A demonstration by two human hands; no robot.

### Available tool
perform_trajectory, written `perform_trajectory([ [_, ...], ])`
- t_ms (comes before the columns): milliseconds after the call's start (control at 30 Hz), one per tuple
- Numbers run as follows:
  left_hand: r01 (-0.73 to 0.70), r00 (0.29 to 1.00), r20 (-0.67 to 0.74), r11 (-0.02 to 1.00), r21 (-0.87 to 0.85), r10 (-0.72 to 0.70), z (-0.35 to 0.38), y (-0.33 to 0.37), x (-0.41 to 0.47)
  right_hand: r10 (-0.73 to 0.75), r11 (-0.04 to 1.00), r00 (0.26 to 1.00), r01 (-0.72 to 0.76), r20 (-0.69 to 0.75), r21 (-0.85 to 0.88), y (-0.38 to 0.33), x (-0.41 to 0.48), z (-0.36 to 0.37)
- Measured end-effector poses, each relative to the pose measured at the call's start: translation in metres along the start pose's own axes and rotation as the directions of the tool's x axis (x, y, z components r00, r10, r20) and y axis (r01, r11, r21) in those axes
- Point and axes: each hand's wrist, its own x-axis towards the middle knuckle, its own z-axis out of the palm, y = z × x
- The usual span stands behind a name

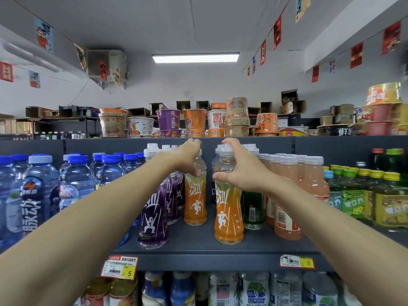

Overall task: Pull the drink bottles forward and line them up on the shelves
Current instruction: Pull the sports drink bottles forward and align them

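Right grip curls tight round the neck of the front orange bottle, standing near the shelf edge. Left grip clasps the rear orange bottle further back; purple bottles stand just left, pink bottles to the right.

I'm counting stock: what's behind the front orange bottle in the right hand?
One more white-capped bottle shows at the orange bottle's left edge, dark-labelled. The right hand and the bottle itself hide the rest of that row.
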Motion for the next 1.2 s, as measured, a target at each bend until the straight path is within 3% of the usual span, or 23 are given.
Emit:
perform_trajectory([
  [867, -0.052, 0.999, 0.006, 0.985, 0.167, 0.052, -0.004, 0.006, -0.009, -0.004, 1.0, 1.0, 0.004, 0.012, 0.009, 0.002, 0.002, 0.0],
  [1067, -0.203, 0.943, -0.251, 0.975, 0.091, 0.22, -0.049, 0.004, -0.049, -0.006, 0.991, 0.997, -0.005, 0.083, 0.134, 0.002, 0.008, -0.002],
  [1200, -0.238, 0.883, -0.406, 0.97, 0.051, 0.238, -0.077, -0.022, -0.078, -0.011, 0.981, 0.997, -0.004, 0.081, 0.193, -0.012, 0.016, 0.015],
])
